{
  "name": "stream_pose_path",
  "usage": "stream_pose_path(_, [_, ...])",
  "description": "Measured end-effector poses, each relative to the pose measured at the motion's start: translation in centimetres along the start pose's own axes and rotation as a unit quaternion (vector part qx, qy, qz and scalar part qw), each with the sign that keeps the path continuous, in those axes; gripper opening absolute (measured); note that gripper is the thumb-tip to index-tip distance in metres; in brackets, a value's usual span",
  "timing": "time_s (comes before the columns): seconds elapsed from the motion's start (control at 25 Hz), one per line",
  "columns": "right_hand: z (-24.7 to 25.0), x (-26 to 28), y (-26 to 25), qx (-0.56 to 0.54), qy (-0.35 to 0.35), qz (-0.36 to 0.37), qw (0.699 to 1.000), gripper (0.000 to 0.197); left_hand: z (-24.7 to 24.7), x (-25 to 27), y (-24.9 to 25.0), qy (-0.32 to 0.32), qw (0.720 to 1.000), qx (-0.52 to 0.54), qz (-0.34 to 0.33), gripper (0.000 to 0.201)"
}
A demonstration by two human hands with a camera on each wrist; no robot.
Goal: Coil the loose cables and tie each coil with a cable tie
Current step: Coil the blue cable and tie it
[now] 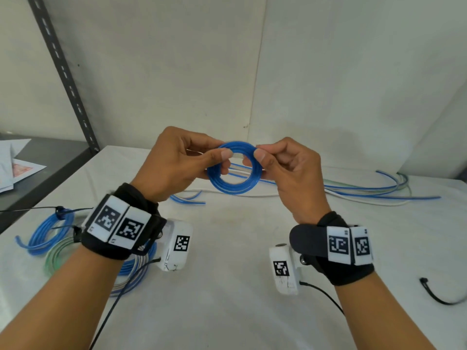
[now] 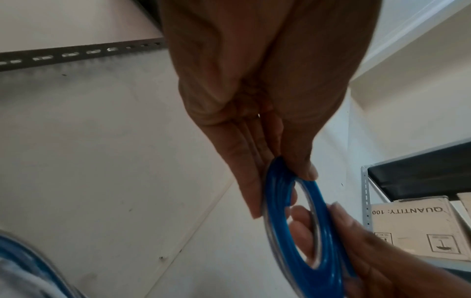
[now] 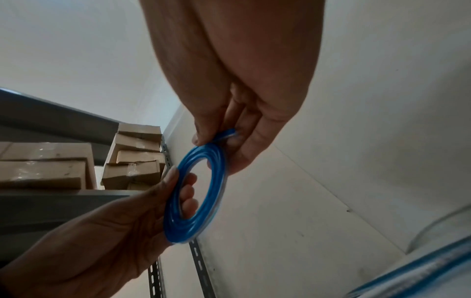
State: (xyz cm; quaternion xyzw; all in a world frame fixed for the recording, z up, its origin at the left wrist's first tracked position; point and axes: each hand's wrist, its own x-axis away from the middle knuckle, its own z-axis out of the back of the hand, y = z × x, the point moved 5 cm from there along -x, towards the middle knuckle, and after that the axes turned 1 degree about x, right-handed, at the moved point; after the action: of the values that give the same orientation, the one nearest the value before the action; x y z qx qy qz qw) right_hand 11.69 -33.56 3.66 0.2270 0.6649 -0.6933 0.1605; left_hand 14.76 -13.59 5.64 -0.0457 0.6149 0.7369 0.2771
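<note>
Both hands, left (image 1: 174, 162) and right (image 1: 288, 170), pinch opposite sides of a small blue coil (image 1: 233, 168) above the table (image 1: 227, 286), probably keeping its turns together until tied. Finished tied coils (image 1: 50, 233) lie left; a black cable tie (image 1: 441, 293) waits right.

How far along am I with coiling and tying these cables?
Done: tied coils lie on the table at your left. In hand: the left hand and right hand pinch a blue coil, not yet tied. Left: loose cables behind, and a black cable tie waiting at right.
</note>
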Motion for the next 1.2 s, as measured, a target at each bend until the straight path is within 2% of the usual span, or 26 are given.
stream_pose_path(0.12, [-0.1, 0.0, 0.3, -0.041, -0.039, -0.040, 0.998, 0.014, 0.4, -0.1, -0.2, 0.008, 1.000, 0.024, 0.009, 0.024])
stream_pose_path(0.28, [-0.6, 0.4, 0.4, -0.084, 0.022, -0.044, 0.995, 0.003, 0.5, -0.2, -0.3, 0.029, 0.998, 0.053, 0.016, 0.027])
stream_pose_path(0.44, [-1.3, 0.7, 0.5, -0.064, 0.035, -0.030, 0.997, 0.013, 0.4, -0.3, -0.8, 0.054, 0.994, 0.089, 0.031, 0.023])
stream_pose_path(0.6, [-0.6, 0.3, 0.2, -0.053, 0.035, -0.011, 0.998, 0.015, 0.1, -0.3, -0.9, 0.005, 0.995, 0.080, 0.061, 0.029])
stream_pose_path(0.72, [-0.3, 0.2, 0.1, -0.018, -0.038, -0.009, 0.999, 0.017, 0.1, 0.0, -0.8, -0.033, 0.996, 0.041, 0.073, 0.035])
stream_pose_path(0.84, [-0.3, 0.2, 0.1, 0.053, -0.106, -0.006, 0.993, 0.018, -0.3, 0.1, -0.7, -0.092, 0.993, -0.039, 0.070, 0.024])
stream_pose_path(0.96, [-0.3, 0.2, 0.3, 0.085, -0.118, -0.004, 0.989, 0.019, -0.6, 0.4, -0.8, -0.136, 0.983, -0.091, 0.084, 0.012])
stream_pose_path(1.2, [-0.6, 0.0, 0.1, 0.050, -0.088, -0.001, 0.995, 0.014, 0.0, 0.2, 0.1, -0.079, 0.993, -0.078, 0.050, 0.013])
